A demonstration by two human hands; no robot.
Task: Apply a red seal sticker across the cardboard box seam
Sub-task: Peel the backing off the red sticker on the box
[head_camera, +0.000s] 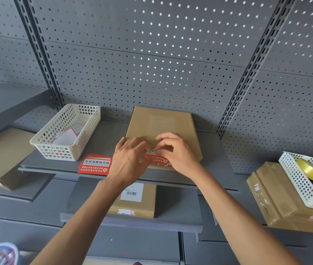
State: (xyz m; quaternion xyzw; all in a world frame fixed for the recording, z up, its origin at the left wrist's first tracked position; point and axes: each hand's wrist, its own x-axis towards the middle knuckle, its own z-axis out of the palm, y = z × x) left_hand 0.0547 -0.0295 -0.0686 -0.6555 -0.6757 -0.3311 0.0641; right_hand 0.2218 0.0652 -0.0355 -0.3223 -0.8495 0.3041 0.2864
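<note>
Both hands, left and right, pinching red seal sticker curled over near edge of cardboard box on shelf; risk of creasing, self-sticking or skewed landing off seam

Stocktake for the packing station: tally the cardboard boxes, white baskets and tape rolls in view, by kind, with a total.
Cardboard boxes: 4: one under the hands, one on the lower shelf, one far left, one at right
White baskets: 2: left, right
Tape rolls: 1: yellow roll in the right basket
Total: 7
</note>
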